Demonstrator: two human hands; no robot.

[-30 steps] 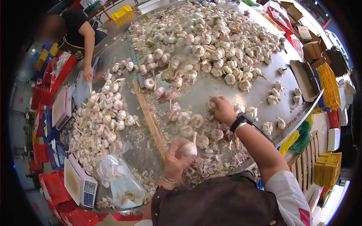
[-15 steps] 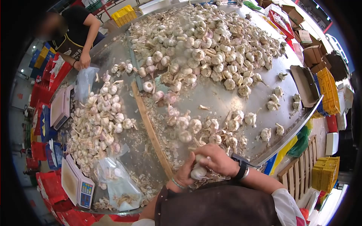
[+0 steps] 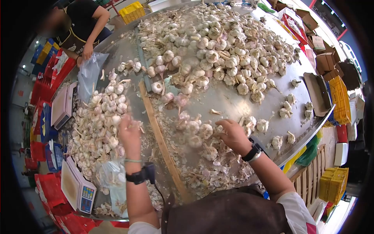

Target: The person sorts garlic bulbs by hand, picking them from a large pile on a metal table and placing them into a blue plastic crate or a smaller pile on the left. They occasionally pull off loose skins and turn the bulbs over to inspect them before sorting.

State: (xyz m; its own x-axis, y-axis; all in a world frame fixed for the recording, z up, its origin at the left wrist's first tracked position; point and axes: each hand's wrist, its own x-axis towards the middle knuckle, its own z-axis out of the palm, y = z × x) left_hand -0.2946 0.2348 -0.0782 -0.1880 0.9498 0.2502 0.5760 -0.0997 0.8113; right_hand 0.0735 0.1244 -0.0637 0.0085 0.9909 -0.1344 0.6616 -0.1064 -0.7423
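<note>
My left hand (image 3: 129, 134) reaches over the right edge of the left garlic heap (image 3: 97, 132), left of the wooden strip (image 3: 161, 142); its fingers are partly hidden, and what they hold cannot be made out. Right of the strip, my right hand (image 3: 232, 134) is bent over loose garlic bulbs beside a bulb (image 3: 210, 153), its fingers curved and apart. Papery skins (image 3: 218, 175) lie in front of it. A large garlic pile (image 3: 218, 46) covers the far part of the metal table (image 3: 233, 103).
Two scales (image 3: 78, 187) stand along the left side, near a clear plastic bag (image 3: 117, 195). A co-worker (image 3: 87, 23) at the far left holds another plastic bag (image 3: 89, 76). Yellow crates (image 3: 333, 183) and a cardboard tray (image 3: 316, 93) are at the right.
My hands have parted from around a garlic bulb near my apron. The left moved forward and left to the left heap, the right forward to the loose bulbs. The co-worker's bag is spread wider.
</note>
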